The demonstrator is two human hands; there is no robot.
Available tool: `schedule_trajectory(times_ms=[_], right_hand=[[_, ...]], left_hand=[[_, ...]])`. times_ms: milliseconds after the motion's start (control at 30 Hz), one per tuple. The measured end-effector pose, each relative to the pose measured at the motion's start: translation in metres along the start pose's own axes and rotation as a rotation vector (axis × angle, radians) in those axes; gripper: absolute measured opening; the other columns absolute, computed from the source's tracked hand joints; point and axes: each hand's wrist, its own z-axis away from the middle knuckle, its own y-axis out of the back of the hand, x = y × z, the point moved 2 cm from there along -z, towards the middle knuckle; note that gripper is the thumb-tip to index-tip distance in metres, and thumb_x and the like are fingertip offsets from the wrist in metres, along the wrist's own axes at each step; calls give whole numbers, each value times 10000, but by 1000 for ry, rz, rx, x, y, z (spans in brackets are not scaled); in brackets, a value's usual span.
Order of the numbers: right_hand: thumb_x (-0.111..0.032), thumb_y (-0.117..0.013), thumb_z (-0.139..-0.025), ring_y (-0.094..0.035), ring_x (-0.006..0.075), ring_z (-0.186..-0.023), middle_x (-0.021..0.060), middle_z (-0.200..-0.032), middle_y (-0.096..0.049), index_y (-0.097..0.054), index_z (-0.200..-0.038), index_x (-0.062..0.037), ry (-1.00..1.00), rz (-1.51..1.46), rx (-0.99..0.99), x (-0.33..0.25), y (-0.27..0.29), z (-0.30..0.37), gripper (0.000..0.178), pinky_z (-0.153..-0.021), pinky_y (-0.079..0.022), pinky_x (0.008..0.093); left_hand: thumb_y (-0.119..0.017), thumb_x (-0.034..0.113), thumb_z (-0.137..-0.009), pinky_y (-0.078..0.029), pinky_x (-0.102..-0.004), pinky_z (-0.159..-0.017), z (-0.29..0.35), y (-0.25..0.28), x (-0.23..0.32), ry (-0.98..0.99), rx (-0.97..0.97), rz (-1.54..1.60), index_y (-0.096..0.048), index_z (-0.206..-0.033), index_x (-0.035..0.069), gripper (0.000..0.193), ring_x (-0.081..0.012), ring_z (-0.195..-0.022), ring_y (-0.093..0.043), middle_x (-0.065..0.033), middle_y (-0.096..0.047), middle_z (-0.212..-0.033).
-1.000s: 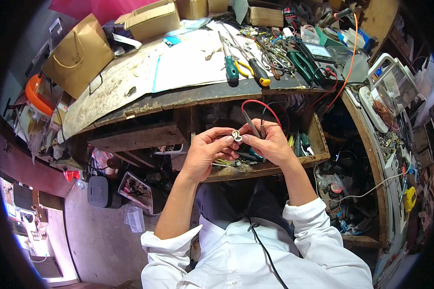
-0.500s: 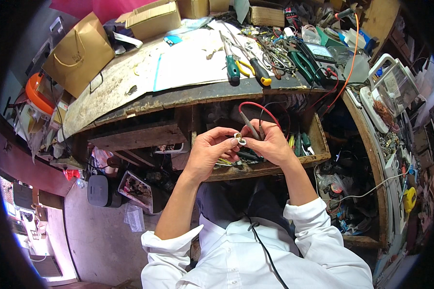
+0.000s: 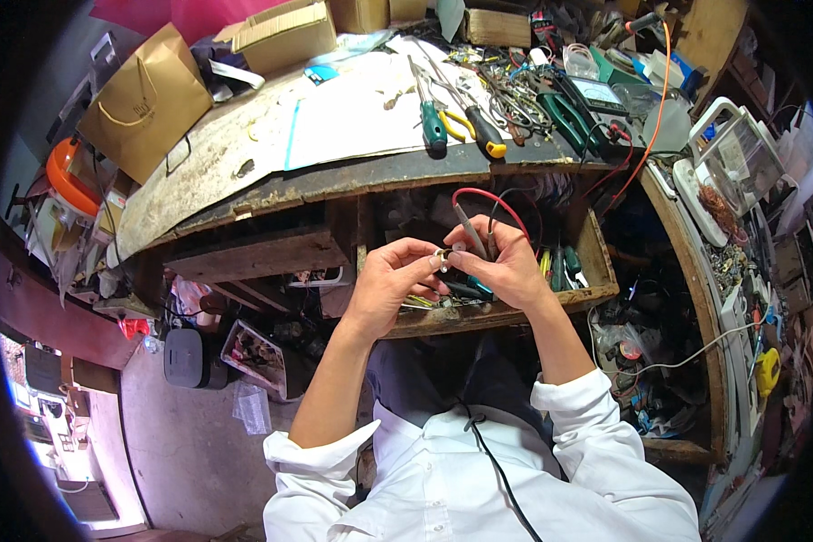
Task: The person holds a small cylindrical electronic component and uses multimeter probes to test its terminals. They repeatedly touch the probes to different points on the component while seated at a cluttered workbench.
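Above the open wooden drawer [image 3: 598, 296], my two hands meet at the fingertips. My left hand [image 3: 384, 282] is closed, pinching a small white, round part with a brass-coloured inside [image 3: 442, 259]; its exact kind is too small to make out. My right hand [image 3: 512, 274] is closed too, its thumb and finger against the same part. Two test probes [image 3: 469, 228], one on a red lead and one on a dark lead, stick up between my right fingers. Their tips are hidden by the hand.
On the bench [image 3: 334, 181] lie a green-handled screwdriver [image 3: 434, 134], a black-and-yellow screwdriver [image 3: 489, 140] and an analog multimeter [image 3: 598, 95] among loose parts. A brown paper bag [image 3: 149, 104] stands left. A bin [image 3: 260, 359] is on the floor. Clutter fills the right side shelf.
My right fingers have shifted over the small part, turning it so less of its brass inside shows. The probes have tilted slightly in my right hand.
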Motion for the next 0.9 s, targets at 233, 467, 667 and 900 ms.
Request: schedule_trajectory(times_ms=[233,467,667,900], right_hand=[[-69,-719,-893,-610,59,-808,6,-905,-678,-653,-1051,-8,-51,97,28,-1,5,0,183,-755,-521,234],[-71,-728,-888,-618,69,-817,20,-923,-685,-666,-1045,-7,-45,73,71,-7,4,1,180,-755,-524,239],[-81,-737,-891,-630,70,-826,24,-922,-695,-670,-1041,-6,-70,28,80,-7,3,1,181,-758,-528,240],[-81,-738,-889,-627,61,-819,14,-911,-688,-668,-1032,-13,-82,45,80,-5,4,1,173,-747,-522,231]], left_hand=[[-679,121,-941,-582,-257,-620,0,2,0,12,-36,49,-662,-1099,-26,216,-172,-700,-709,-128,-708,-914],[-691,113,-935,-583,-259,-614,0,3,-1,10,-20,44,-658,-1103,-13,212,-170,-701,-708,-122,-705,-926],[-700,124,-934,-584,-259,-615,1,2,0,-7,-14,35,-659,-1103,2,212,-171,-706,-708,-117,-705,-929],[-699,118,-934,-585,-261,-625,0,3,-1,0,-13,52,-662,-1087,-15,206,-172,-710,-706,-127,-714,-925]])
